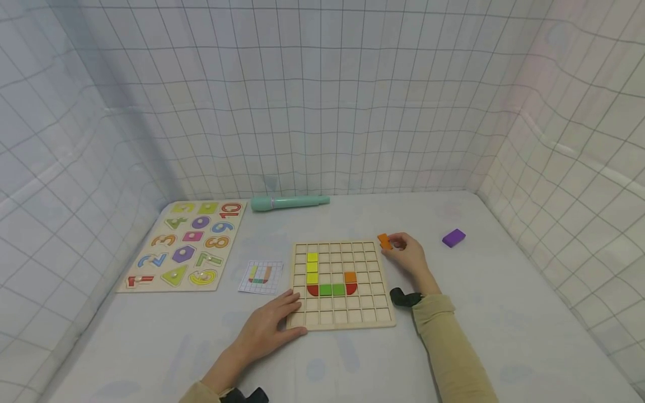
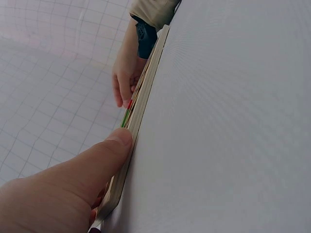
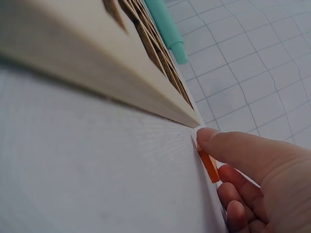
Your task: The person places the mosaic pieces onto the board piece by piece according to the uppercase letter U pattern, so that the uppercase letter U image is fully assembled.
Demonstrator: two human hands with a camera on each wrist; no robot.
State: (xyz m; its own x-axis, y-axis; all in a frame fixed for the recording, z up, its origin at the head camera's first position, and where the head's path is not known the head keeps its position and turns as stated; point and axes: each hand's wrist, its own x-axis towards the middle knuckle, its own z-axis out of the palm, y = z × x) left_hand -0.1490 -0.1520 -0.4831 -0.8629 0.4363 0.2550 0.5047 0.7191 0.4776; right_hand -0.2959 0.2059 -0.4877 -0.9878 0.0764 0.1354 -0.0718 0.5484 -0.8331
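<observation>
A wooden grid board (image 1: 375, 319) holds three yellow squares (image 1: 312, 267) in a column, two green squares (image 1: 332, 289), red rounded pieces (image 1: 351, 289) at either end of the green, and one orange square (image 1: 350, 277). My left hand (image 1: 269, 324) rests on the board's near left corner, fingers fairly straight, thumb along the front edge. Beyond the board's right edge, my right hand (image 1: 407, 254) is at two small orange blocks (image 1: 384, 241) on the table. In the right wrist view, its thumb and curled fingers pinch an orange block (image 3: 209, 166).
Left of the board lies a card (image 1: 260, 277) printed with a coloured pattern. Farther left is a number puzzle board (image 1: 173, 240). A teal marker (image 1: 289, 202) lies at the back, and a purple block (image 1: 454, 238) sits at the right. Grid-patterned cloth walls (image 1: 322, 112) surround the table.
</observation>
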